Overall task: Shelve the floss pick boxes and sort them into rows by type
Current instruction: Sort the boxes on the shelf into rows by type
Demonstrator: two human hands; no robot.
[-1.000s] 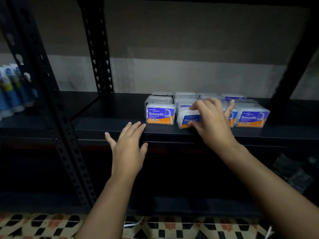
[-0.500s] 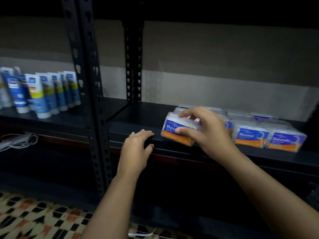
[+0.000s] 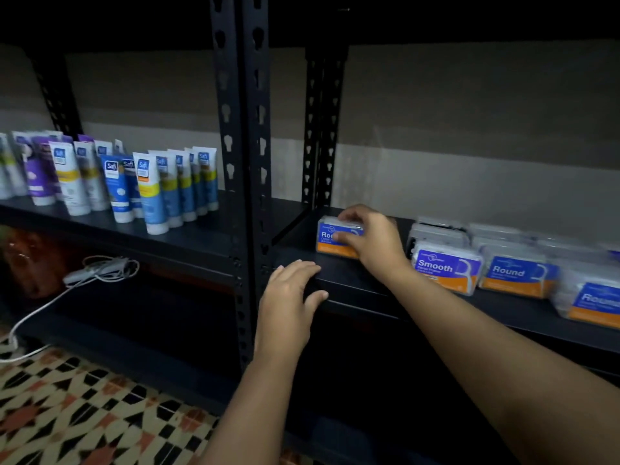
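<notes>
Now the right hand (image 3: 372, 243) has carried a Round box (image 3: 337, 238) left of the pile (image 3: 483, 260) and grips it on the shelf (image 3: 352, 280), ready to let go, while the left hand (image 3: 290, 297) lies flat on the edge.

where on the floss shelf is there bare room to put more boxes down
Bare shelf lies between the black upright and the Round box gripped by the right hand, and along the front edge by the left hand. Right of the Smooth box it is crowded.
</notes>
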